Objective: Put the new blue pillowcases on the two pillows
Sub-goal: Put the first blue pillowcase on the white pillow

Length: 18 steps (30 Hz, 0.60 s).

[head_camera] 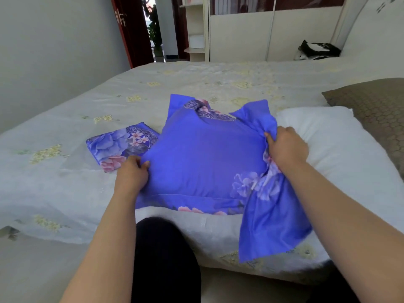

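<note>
A pillow inside a blue flowered pillowcase (203,154) lies on the bed in front of me. My left hand (132,174) grips its left edge. My right hand (285,146) pinches bunched blue cloth at its right side, where a loose flap hangs down over the bed's edge. A second blue flowered pillowcase (121,145) lies folded on the bed to the left. A bare white pillow (336,149) rests just right of my right hand.
A brown patterned pillow (376,108) sits behind the white one at the right. The pale flowered bedspread (65,171) covers the bed. A wardrobe (240,29), an open doorway and a dark bundle (317,50) are at the far side.
</note>
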Motion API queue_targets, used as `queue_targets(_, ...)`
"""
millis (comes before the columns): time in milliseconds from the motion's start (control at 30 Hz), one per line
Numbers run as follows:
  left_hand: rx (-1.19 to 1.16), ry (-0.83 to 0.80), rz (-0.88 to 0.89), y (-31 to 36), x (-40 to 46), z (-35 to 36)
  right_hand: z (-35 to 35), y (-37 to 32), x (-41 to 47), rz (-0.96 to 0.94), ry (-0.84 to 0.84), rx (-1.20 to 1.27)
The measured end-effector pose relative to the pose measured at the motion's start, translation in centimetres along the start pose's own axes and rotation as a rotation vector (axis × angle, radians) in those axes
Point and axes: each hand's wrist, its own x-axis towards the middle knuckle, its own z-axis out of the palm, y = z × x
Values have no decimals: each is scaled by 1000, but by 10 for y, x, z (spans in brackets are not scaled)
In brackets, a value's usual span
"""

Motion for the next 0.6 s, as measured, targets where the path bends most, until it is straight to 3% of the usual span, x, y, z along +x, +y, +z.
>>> queue_targets(200,-230,-30,63,66,30,-31,6,8,-24,-19,118,146)
queue_targets(401,-309,-223,9,118,64,-40,-6,22,-73,-21,237,382)
queue_targets(601,-116,-236,191,149,49,-41,-37,13,-79,-15,133,376)
